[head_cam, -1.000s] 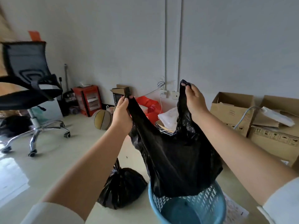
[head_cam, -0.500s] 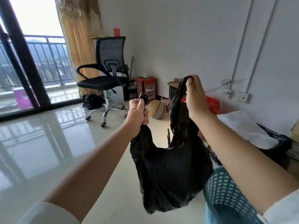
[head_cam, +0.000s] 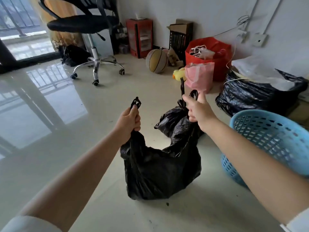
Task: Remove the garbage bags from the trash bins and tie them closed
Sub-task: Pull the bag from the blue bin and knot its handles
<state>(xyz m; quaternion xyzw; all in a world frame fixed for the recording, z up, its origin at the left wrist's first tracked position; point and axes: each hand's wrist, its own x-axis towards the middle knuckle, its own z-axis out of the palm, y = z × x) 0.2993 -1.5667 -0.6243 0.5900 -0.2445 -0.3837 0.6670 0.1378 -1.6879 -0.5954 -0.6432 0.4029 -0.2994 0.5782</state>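
Lowered from chest height, the black garbage bag [head_cam: 160,171] now sits with its bottom on the pale tiled floor [head_cam: 50,131], fully clear of the blue mesh trash bin [head_cam: 274,139] that stands just to its right; a second ago it was hanging over the bin's mouth. My left hand [head_cam: 129,122] is curled in a fist round one handle loop, whose tip pokes out above my knuckles, and my right hand [head_cam: 197,109] pinches the other handle between thumb and fingers, the strip standing up past my fingertips. Both handles are pulled apart and the bag's mouth sags open between them, so nothing is tied yet. To my mind the removal step is done for this bin and the knot comes next: with the floor taking the weight, I could cross the two handles without the load swinging. Just behind, touching or nearly touching my bag, lies a smaller black bag [head_cam: 170,121] already knotted at the top. Farther off I see a pink bag [head_cam: 199,76], a red bag [head_cam: 212,54] stuffed with scraps, a large dark sack [head_cam: 250,96] against the wall, a basketball [head_cam: 156,61] and an office chair [head_cam: 90,24] by the window.
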